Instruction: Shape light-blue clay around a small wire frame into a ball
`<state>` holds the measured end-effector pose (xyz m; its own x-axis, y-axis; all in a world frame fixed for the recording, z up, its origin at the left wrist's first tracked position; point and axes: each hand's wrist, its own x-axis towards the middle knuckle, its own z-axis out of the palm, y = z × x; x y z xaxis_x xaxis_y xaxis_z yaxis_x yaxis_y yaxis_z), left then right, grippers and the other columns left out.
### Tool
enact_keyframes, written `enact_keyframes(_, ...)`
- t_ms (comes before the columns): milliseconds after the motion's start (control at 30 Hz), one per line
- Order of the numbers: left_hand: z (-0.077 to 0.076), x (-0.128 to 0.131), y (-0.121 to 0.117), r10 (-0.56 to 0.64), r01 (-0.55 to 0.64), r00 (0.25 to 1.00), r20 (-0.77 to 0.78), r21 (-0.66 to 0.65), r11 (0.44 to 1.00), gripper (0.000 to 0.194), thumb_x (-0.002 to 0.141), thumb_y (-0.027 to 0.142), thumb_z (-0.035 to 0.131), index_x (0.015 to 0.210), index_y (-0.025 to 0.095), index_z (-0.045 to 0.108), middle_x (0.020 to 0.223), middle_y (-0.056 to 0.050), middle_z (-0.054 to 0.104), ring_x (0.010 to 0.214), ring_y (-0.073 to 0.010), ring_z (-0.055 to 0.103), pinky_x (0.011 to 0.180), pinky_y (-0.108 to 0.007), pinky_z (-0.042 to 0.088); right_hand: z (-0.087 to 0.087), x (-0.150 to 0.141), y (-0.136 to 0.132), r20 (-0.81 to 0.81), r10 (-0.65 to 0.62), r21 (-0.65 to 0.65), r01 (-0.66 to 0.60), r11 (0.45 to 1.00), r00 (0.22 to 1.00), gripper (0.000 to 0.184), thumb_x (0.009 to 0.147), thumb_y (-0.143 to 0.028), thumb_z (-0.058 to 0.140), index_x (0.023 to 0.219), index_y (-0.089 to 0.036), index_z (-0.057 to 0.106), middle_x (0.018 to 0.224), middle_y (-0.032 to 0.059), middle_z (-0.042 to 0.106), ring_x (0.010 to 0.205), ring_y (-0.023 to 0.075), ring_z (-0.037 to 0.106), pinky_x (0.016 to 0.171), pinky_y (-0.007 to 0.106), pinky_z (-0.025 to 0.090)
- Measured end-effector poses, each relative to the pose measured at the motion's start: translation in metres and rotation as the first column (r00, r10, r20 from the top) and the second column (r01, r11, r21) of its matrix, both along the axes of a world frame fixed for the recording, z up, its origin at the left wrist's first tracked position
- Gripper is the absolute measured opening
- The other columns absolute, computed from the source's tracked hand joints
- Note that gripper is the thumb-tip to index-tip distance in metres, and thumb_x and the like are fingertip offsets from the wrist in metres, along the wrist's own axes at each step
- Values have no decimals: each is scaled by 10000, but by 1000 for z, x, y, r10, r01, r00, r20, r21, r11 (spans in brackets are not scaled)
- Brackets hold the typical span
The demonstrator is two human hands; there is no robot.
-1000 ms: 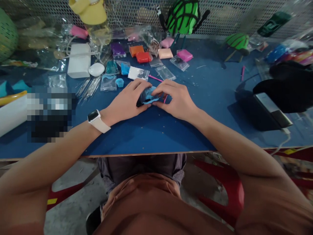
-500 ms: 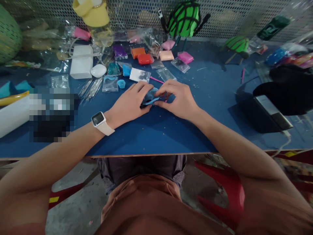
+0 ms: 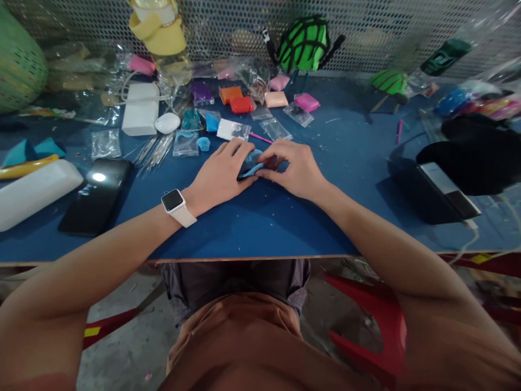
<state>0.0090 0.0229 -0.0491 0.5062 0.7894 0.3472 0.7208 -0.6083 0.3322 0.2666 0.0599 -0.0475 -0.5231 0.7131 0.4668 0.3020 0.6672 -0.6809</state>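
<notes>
Between my hands is a flattened piece of light blue modelling clay (image 3: 251, 171), low over the table, with something dark partly hidden under its left side. My left hand (image 3: 223, 169) curls around the clay's left side, fingertips on it. With thumb and forefinger, my right hand (image 3: 296, 167) pinches its right edge. Just behind them lie a pink stick (image 3: 260, 137) and a white packet (image 3: 233, 130). A small lump of blue clay (image 3: 204, 144) sits to the left, beside a clear bag (image 3: 186, 143) with a little blue in it.
Packets of coloured clay, such as a red one (image 3: 241, 105), line the back. Thin wires (image 3: 157, 152) and a phone (image 3: 97, 195) lie left. Green striped figures (image 3: 305, 43) stand by the mesh. A black box-like device (image 3: 431, 193) with a cable stands right.
The view has shifted slightly. Both hands keep nearly the same hold on the blue clay, and its edge sits a little differently between the fingers.
</notes>
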Motion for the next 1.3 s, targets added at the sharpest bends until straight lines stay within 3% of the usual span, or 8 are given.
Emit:
enact_keyframes(200, -2, -3, 1, -31, 33, 999, 32, -36, 999, 608, 1123, 405, 771, 1667, 223, 569, 1684, -228, 661, 1556, -482, 670, 1274, -722, 625, 4, -2, -3, 9, -23, -7, 23, 1000, 1000, 413, 1050, -699, 877, 1029, -287, 895, 1056, 68, 847, 849, 246, 758, 813, 441, 667)
enact_keyframes(300, 0, -10, -1, -43, 44, 999, 26, -40, 998, 739, 1141, 486, 758, 1790, 235, 508, 1833, -238, 565, 1664, -516, 601, 1342, -755, 571, 2, -3, -3, -3, -41, -13, 41, 999, 999, 335, 1041, -620, 901, 1024, -285, 898, 1039, 59, 844, 855, 242, 760, 793, 426, 660)
enact_keyframes(400, 6, -19, -2, -72, 74, 996, 51, -28, 997, 714, 1176, 475, 718, 1820, 242, 512, 1878, -218, 543, 1727, -489, 562, 1403, -732, 529, -1, -2, -3, -27, -50, -28, 49, 998, 998, 244, 1015, -523, 930, 1023, -281, 895, 1036, 51, 845, 846, 230, 762, 770, 407, 648)
enact_keyframes(600, 14, -30, 4, -146, 157, 972, 186, -44, 987, 495, 1180, 456, 750, 1638, 285, 678, 1726, -156, 695, 1611, -404, 682, 1368, -664, 577, -2, -3, -3, -38, -71, -51, 69, 996, 997, 259, 989, -527, 939, 1011, -275, 879, 1002, 48, 836, 816, 226, 742, 727, 395, 631)
enact_keyframes(767, 10, -31, 10, -129, 137, 959, 253, -16, 990, 184, 1164, 397, 767, 1285, 260, 749, 1509, -124, 784, 1432, -349, 758, 1244, -602, 642, -1, -3, -4, -44, -67, -86, 63, 994, 997, 209, 1014, -475, 906, 1070, -275, 880, 1026, 45, 869, 836, 229, 758, 761, 411, 649)
enact_keyframes(1033, 10, -27, 12, -94, 120, 950, 299, -70, 990, 127, 1150, 383, 743, 1185, 261, 728, 1250, -105, 830, 1144, -313, 794, 1038, -561, 671, -1, -2, -4, -48, -64, -96, 59, 994, 997, 187, 1018, -409, 862, 1129, -258, 860, 998, 37, 868, 867, 222, 775, 772, 398, 620)
enact_keyframes(1300, 11, -25, 14, -94, 108, 959, 267, -39, 993, 161, 1190, 372, 654, 1126, 258, 750, 1196, -104, 838, 1104, -305, 800, 1007, -541, 664, 2, -2, -5, -15, -62, -86, 60, 994, 998, 210, 1047, -451, 819, 1094, -248, 844, 1023, 53, 877, 866, 217, 758, 742, 377, 597)
